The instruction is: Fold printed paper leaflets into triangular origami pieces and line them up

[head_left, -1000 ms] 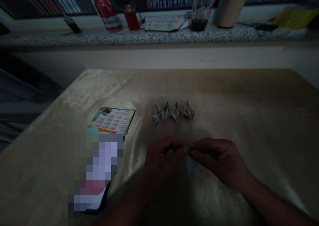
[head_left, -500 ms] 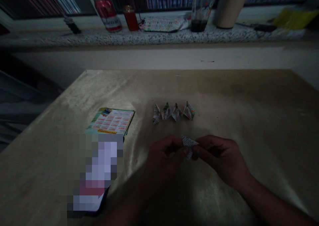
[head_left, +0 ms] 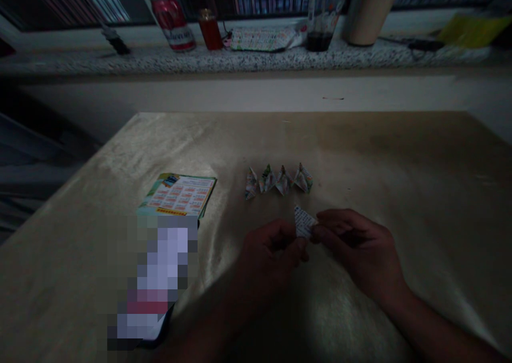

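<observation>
Between my two hands is a small folded piece of printed paper [head_left: 304, 223], roughly triangular, with one point facing up and away. My left hand [head_left: 270, 253] pinches its lower left part between thumb and fingers. My right hand [head_left: 358, 245] pinches the right corner with thumb and fingertips. Just beyond my hands, several folded paper pieces [head_left: 283, 181] stand in a row on the table, their peaks pointing up. The paper's lower edge is partly hidden behind my fingers.
Left on the table [head_left: 380, 160] lies a stack of printed cards [head_left: 180, 195]. Nearer me is a phone [head_left: 164, 277], blurred out by blocks. The stone windowsill [head_left: 140, 61] holds a red can [head_left: 174, 24], an orange-red bottle [head_left: 210, 30], a glass with dark liquid [head_left: 319, 37] and a beige cylinder [head_left: 370, 13].
The folded paper has turned, so its point now faces up and more of its printed face shows. My right hand has shifted slightly up and right. The row of folded pieces is unmoved.
</observation>
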Demonstrator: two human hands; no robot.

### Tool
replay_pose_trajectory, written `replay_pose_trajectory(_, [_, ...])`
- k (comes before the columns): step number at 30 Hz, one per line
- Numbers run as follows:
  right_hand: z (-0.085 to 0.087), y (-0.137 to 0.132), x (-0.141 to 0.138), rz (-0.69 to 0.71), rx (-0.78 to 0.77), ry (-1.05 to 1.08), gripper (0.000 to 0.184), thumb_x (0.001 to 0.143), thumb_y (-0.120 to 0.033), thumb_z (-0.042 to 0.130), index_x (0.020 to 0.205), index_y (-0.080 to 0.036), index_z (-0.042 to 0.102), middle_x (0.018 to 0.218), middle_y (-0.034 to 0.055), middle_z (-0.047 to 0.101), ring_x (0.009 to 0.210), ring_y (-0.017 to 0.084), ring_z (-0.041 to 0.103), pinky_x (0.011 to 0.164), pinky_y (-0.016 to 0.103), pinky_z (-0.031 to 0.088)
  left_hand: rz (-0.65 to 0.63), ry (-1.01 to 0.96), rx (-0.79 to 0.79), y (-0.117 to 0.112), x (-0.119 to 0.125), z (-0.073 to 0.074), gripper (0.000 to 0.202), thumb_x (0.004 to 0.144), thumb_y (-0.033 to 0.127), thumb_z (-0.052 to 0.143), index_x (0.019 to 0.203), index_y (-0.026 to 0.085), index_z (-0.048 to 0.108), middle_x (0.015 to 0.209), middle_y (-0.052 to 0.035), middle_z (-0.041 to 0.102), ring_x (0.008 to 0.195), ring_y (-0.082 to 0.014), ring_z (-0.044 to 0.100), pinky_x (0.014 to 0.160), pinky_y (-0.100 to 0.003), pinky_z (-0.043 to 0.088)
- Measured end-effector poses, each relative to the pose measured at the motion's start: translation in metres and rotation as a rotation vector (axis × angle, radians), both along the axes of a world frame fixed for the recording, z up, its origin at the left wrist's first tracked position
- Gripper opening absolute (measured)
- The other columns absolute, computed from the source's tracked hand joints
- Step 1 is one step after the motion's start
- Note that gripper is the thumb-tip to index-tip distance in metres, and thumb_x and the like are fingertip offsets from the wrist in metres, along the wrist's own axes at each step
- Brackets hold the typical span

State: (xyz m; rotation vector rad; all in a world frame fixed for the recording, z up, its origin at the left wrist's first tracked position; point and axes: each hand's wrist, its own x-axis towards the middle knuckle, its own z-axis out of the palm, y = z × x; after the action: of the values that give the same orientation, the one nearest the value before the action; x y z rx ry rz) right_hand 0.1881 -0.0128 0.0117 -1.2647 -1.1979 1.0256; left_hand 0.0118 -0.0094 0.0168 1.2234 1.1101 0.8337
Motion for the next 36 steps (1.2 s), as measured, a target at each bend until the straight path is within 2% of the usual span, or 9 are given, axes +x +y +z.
replay_pose_trajectory(3, [-0.0022, 0.0001, 0.0013, 0.005, 0.025, -0.082, 0.007, 0.078, -0.020, 0.080, 0.084, -0.023, 0.081, 0.075, 0.0005, 0.080, 0.064, 0.013, 0.073, 0.058, 0.019, 0.059, 0.002, 0.039, 0.102, -0.0027, -0.0005, 0.0002, 0.034, 0.090, 0.025, 0.068, 0.123, 0.019, 0.065, 0.083, -0.0018, 0.078, 0.076, -0.0177, 0.073, 0.073, -0.029, 0.055])
replay_pose_trajectory(6, [-0.0036, -0.0001, 0.0025, 0.095, 0.038, -0.066, 0.010, 0.084, -0.020, 0.076, 0.091, -0.025, 0.081, 0.080, -0.0002, 0.080, 0.067, 0.013, 0.074, 0.060, 0.020, 0.059, -0.055, 0.085, 0.202, -0.0048, -0.0018, 0.0013, 0.040, 0.097, 0.030, 0.060, 0.135, 0.019, 0.059, 0.088, -0.0036, 0.080, 0.081, -0.0193, 0.075, 0.080, -0.033, 0.057])
replay_pose_trajectory(8, [-0.0039, -0.0007, 0.0029, 0.172, 0.082, -0.084, 0.014, 0.088, -0.017, 0.073, 0.094, -0.027, 0.080, 0.079, -0.0019, 0.078, 0.066, 0.012, 0.072, 0.061, 0.020, 0.057, -0.080, 0.127, 0.232, -0.0055, -0.0028, 0.0005, 0.039, 0.100, 0.032, 0.054, 0.136, 0.019, 0.059, 0.092, -0.0046, 0.080, 0.086, -0.0204, 0.075, 0.084, -0.036, 0.057])
replay_pose_trajectory(12, [-0.0043, -0.0018, 0.0028, 0.300, 0.210, -0.169, 0.023, 0.087, -0.008, 0.070, 0.097, -0.027, 0.079, 0.078, -0.0027, 0.072, 0.069, 0.011, 0.067, 0.065, 0.021, 0.054, -0.056, 0.193, 0.247, -0.0068, -0.0040, -0.0052, 0.036, 0.100, 0.034, 0.054, 0.134, 0.023, 0.062, 0.114, -0.0066, 0.078, 0.101, -0.0231, 0.074, 0.089, -0.037, 0.057])
replay_pose_trajectory(15, [-0.0036, -0.0021, 0.0026, 0.346, 0.263, -0.166, 0.025, 0.089, -0.007, 0.067, 0.100, -0.026, 0.078, 0.082, -0.0015, 0.070, 0.073, 0.011, 0.065, 0.066, 0.021, 0.052, -0.053, 0.199, 0.250, -0.0083, -0.0038, -0.0070, 0.032, 0.100, 0.032, 0.056, 0.130, 0.023, 0.063, 0.112, -0.0060, 0.078, 0.101, -0.0226, 0.074, 0.088, -0.036, 0.058])
replay_pose_trajectory(20, [0.0000, -0.0031, 0.0042, 0.383, 0.296, -0.193, 0.024, 0.097, -0.011, 0.058, 0.104, -0.025, 0.076, 0.080, -0.0013, 0.062, 0.069, 0.010, 0.058, 0.061, 0.019, 0.049, -0.035, 0.157, 0.276, -0.0074, -0.0022, -0.0007, 0.027, 0.100, 0.028, 0.053, 0.123, 0.021, 0.066, 0.109, -0.0054, 0.078, 0.096, -0.0198, 0.075, 0.085, -0.032, 0.059])
replay_pose_trajectory(25, [-0.0015, -0.0037, 0.0046, 0.399, 0.302, -0.227, 0.022, 0.097, -0.011, 0.060, 0.106, -0.023, 0.075, 0.088, 0.0013, 0.066, 0.078, 0.012, 0.063, 0.069, 0.023, 0.053, -0.055, 0.258, 0.332, -0.0046, -0.0024, 0.0003, 0.035, 0.102, 0.030, 0.048, 0.128, 0.016, 0.067, 0.113, -0.0093, 0.079, 0.095, -0.0219, 0.075, 0.088, -0.036, 0.059])
replay_pose_trajectory(34, [-0.0075, -0.0038, 0.0056, 0.355, 0.332, -0.296, 0.026, 0.092, -0.014, 0.069, 0.114, -0.027, 0.074, 0.099, 0.0024, 0.072, 0.086, 0.014, 0.070, 0.074, 0.025, 0.058, -0.086, 0.250, 0.211, -0.0077, -0.0072, -0.0038, 0.049, 0.099, 0.046, 0.054, 0.137, 0.017, 0.061, 0.122, -0.0131, 0.075, 0.110, -0.0280, 0.071, 0.097, -0.043, 0.056])
replay_pose_trajectory(36, [-0.0073, -0.0033, 0.0061, 0.364, 0.320, -0.285, 0.025, 0.093, -0.014, 0.069, 0.114, -0.027, 0.074, 0.098, 0.0021, 0.072, 0.085, 0.013, 0.070, 0.074, 0.024, 0.058, -0.098, 0.218, 0.181, -0.0069, -0.0068, -0.0030, 0.048, 0.101, 0.046, 0.051, 0.138, 0.016, 0.061, 0.114, -0.0118, 0.076, 0.108, -0.0270, 0.071, 0.096, -0.041, 0.056])
